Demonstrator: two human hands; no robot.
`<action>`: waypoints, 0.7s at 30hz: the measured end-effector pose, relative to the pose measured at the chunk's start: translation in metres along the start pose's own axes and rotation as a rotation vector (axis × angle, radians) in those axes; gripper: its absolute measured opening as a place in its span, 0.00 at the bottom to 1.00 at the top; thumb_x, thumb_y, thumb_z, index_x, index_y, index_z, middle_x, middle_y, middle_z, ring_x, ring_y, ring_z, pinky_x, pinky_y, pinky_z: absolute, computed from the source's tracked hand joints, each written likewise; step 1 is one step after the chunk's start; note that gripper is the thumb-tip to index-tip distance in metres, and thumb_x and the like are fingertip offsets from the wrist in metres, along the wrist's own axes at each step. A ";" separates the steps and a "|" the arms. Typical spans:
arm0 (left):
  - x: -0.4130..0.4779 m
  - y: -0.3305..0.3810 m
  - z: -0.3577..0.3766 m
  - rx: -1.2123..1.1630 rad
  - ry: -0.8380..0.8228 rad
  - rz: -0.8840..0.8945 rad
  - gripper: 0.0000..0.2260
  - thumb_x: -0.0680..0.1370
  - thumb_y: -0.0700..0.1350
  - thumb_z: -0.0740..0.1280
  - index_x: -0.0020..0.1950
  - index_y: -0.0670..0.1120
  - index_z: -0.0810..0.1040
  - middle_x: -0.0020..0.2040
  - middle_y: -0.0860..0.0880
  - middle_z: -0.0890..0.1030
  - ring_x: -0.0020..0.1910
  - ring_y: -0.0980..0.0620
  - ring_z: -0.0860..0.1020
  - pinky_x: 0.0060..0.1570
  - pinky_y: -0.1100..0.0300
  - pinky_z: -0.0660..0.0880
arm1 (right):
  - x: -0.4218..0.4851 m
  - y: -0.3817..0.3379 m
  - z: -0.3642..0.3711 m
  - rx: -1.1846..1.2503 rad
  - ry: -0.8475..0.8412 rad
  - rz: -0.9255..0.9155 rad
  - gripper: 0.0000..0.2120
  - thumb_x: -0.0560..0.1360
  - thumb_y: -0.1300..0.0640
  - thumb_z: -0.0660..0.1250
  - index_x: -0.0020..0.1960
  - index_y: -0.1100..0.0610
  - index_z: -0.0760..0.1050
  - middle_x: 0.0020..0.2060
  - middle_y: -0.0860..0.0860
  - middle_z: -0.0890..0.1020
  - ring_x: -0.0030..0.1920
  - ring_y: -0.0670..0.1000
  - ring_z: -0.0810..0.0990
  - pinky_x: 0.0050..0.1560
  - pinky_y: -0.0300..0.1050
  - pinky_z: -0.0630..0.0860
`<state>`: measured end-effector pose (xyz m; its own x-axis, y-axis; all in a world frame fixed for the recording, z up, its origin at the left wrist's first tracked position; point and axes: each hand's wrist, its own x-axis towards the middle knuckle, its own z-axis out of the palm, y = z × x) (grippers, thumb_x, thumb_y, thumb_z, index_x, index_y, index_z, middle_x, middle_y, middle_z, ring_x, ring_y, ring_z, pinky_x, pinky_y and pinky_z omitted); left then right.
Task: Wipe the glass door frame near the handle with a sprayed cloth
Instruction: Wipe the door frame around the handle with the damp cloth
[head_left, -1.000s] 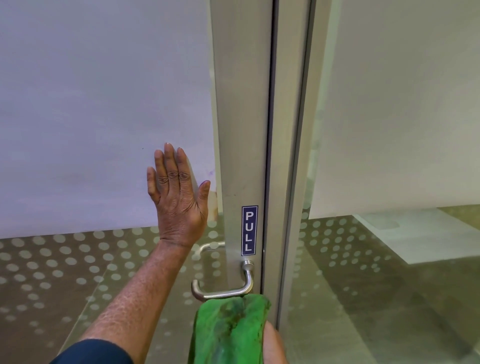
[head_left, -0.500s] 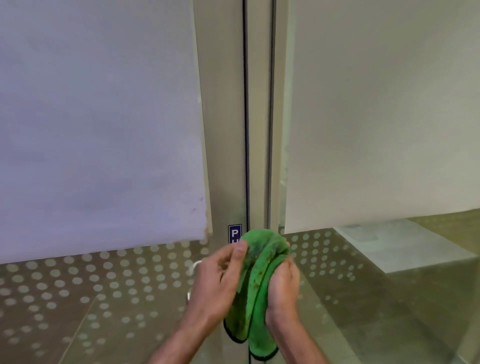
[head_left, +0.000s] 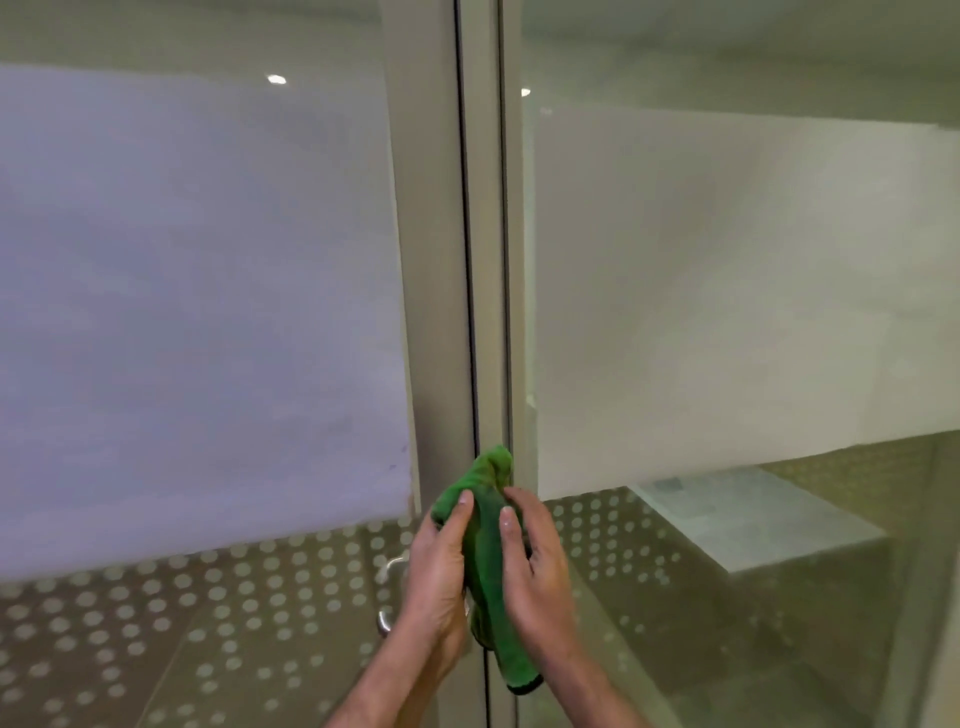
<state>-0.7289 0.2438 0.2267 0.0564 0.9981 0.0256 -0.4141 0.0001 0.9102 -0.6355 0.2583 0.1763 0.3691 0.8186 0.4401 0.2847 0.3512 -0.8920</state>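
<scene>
Currently: green cloth (head_left: 491, 561) bunched between left hand (head_left: 439, 577) and right hand (head_left: 535, 571), both clasping it, before door frame (head_left: 441, 260) — loose tail likely to snag handle (head_left: 387, 618).

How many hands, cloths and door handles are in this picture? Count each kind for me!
Hands: 2, the left hand and the right hand
Green cloth: 1
Door handle: 1, partly hidden behind the left hand
Total: 4
</scene>
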 end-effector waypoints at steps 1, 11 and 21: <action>-0.003 0.002 0.002 -0.048 0.011 -0.013 0.12 0.82 0.47 0.67 0.63 0.43 0.81 0.51 0.44 0.89 0.46 0.50 0.88 0.38 0.59 0.83 | -0.005 -0.005 -0.005 0.000 0.046 0.027 0.16 0.81 0.39 0.58 0.65 0.44 0.74 0.64 0.42 0.77 0.67 0.45 0.74 0.69 0.54 0.74; -0.037 0.016 0.015 -0.229 0.076 -0.087 0.22 0.81 0.58 0.66 0.68 0.45 0.78 0.57 0.38 0.86 0.57 0.36 0.84 0.60 0.35 0.79 | -0.070 -0.035 -0.038 -0.040 0.279 0.441 0.07 0.76 0.49 0.71 0.45 0.52 0.77 0.41 0.50 0.85 0.42 0.49 0.83 0.45 0.47 0.79; -0.084 0.014 0.044 -0.580 -0.012 -0.326 0.26 0.82 0.61 0.61 0.60 0.38 0.79 0.43 0.36 0.87 0.51 0.40 0.82 0.46 0.43 0.76 | -0.072 -0.060 -0.068 0.849 0.096 0.881 0.35 0.71 0.28 0.66 0.60 0.58 0.82 0.51 0.62 0.87 0.54 0.64 0.86 0.60 0.69 0.78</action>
<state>-0.6996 0.1577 0.2551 0.2705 0.9405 -0.2056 -0.7959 0.3386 0.5019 -0.6192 0.1475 0.2046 0.2180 0.9016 -0.3736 -0.7485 -0.0912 -0.6568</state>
